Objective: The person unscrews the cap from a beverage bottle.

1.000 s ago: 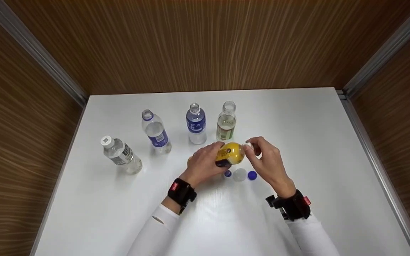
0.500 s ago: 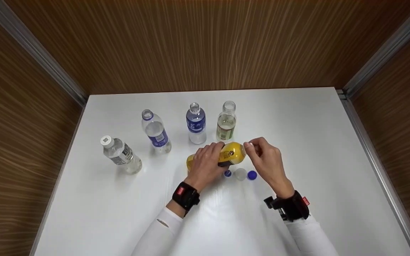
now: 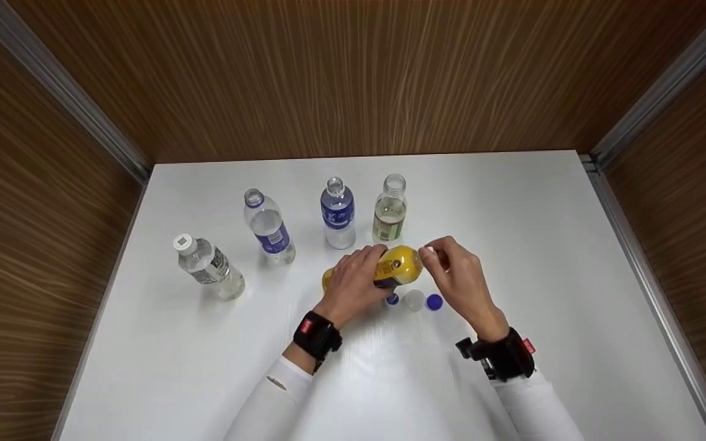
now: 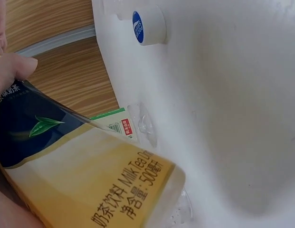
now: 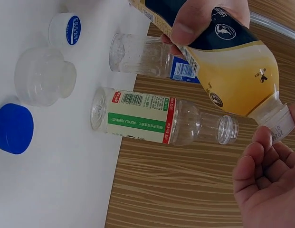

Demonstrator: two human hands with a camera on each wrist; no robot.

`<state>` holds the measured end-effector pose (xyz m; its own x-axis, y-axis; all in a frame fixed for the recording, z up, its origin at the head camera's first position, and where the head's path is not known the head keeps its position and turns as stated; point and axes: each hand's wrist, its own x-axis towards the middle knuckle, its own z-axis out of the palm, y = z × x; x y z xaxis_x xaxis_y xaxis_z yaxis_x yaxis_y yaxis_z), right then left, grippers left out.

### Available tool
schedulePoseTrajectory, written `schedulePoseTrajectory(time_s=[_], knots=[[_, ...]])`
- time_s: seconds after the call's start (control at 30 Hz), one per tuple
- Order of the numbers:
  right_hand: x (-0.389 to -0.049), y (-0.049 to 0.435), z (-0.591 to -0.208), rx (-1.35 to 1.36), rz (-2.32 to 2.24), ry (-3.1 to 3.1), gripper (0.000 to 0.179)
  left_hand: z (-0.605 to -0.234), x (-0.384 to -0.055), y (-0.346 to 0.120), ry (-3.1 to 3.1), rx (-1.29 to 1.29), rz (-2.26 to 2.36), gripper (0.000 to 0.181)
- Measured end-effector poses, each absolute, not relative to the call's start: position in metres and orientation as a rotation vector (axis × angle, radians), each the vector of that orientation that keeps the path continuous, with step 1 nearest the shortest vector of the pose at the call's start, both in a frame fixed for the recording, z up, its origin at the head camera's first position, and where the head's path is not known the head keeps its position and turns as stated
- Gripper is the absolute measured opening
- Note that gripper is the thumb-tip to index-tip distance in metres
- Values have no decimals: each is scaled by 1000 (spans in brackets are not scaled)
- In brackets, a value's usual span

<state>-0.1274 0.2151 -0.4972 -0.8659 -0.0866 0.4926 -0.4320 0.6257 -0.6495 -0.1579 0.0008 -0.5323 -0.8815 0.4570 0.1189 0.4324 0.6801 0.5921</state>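
Observation:
My left hand (image 3: 353, 285) grips a yellow and dark-blue milk tea bottle (image 3: 399, 267) round its middle, tilted with the neck pointing right. At that neck, my right hand (image 3: 464, 285) pinches the white cap (image 5: 280, 124) between thumb and fingers; in the right wrist view the cap sits on the mouth, date print showing. Below the bottle lie three loose caps: a white one with a blue top (image 5: 65, 29), a translucent one (image 5: 40, 76) and a blue one (image 5: 14, 128). The left wrist view shows the label (image 4: 90, 156) close up.
Behind my hands stand uncapped bottles: one with a green and red label (image 3: 389, 211), one blue-labelled (image 3: 337, 214), one purple-labelled (image 3: 270, 229). A white-capped clear bottle (image 3: 211, 266) stands at the left. Wood-grain panels (image 3: 353, 79) wall the white table (image 3: 512, 202).
My left hand has shifted slightly with the bottle, showing more of its yellow base end. The right fingers have changed their hold on the cap, covering more of it. The standing bottles have not moved.

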Motion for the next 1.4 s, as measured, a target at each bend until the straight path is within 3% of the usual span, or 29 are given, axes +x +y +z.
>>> schedulePoseTrajectory(time_s=[0.97, 1.4], knots=[[-129, 221, -497, 674, 1025, -2417, 18, -526, -165, -7, 2628, 679, 1000, 73], [-130, 215, -497, 269, 1020, -2507, 29, -537, -158, 3, 2952, 716, 924, 69]])
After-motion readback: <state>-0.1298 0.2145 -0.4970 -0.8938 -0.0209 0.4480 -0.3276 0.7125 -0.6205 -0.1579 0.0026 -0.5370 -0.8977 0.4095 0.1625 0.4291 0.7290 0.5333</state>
